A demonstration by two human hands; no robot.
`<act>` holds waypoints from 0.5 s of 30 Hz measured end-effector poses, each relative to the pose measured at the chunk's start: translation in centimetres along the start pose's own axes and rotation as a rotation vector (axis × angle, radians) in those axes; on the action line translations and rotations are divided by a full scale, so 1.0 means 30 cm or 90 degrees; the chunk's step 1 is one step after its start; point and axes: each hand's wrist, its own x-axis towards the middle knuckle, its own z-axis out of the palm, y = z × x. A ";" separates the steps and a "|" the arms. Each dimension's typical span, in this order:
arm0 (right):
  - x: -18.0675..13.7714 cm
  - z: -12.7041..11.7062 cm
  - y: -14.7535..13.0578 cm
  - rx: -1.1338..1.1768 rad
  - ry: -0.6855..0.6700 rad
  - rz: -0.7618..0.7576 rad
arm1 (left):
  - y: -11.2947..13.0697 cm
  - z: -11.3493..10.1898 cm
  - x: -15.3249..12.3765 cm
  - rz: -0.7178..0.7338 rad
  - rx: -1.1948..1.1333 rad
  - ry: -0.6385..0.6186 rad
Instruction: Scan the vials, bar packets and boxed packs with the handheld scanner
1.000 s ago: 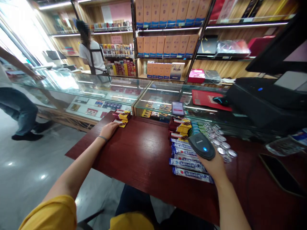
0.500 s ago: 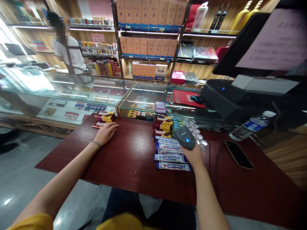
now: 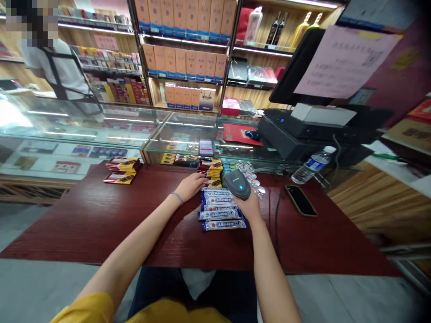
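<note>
My left hand (image 3: 191,186) reaches across the table, fingers stretched out, its fingertips at the left edge of a stack of red-and-yellow chocolate bars (image 3: 214,168). Whether the fingertips press on the lowest bar is hard to see. Wrapped in my right hand (image 3: 249,204) is a dark grey barcode scanner (image 3: 237,184) with a lit blue light. Under and left of the scanner lie several blue-and-white stick packets (image 3: 222,215) in a row. Silver round-ended packages (image 3: 256,183) and green-blue packets (image 3: 229,167) sit behind it. A second pile of chocolate bars (image 3: 121,170) rests at the table's far left.
A smartphone (image 3: 301,200) and a water bottle (image 3: 313,165) are on the right, near the scanner's cable (image 3: 276,224). Beyond the table (image 3: 134,215) stand a glass counter (image 3: 188,123), a small screen (image 3: 206,147) and a monitor (image 3: 296,67). A person (image 3: 60,67) stands behind the counter.
My left hand has moved right, from the left pile of chocolate bars to the right stack. The view has turned right. My right hand still holds the scanner over the packets.
</note>
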 end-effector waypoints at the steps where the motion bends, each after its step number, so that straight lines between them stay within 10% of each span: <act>1: 0.001 0.000 -0.002 0.002 0.004 -0.003 | 0.006 0.015 0.021 -0.006 0.000 -0.033; 15: 0.009 0.003 -0.010 0.019 0.000 -0.009 | -0.006 0.039 0.146 -0.055 0.012 -0.254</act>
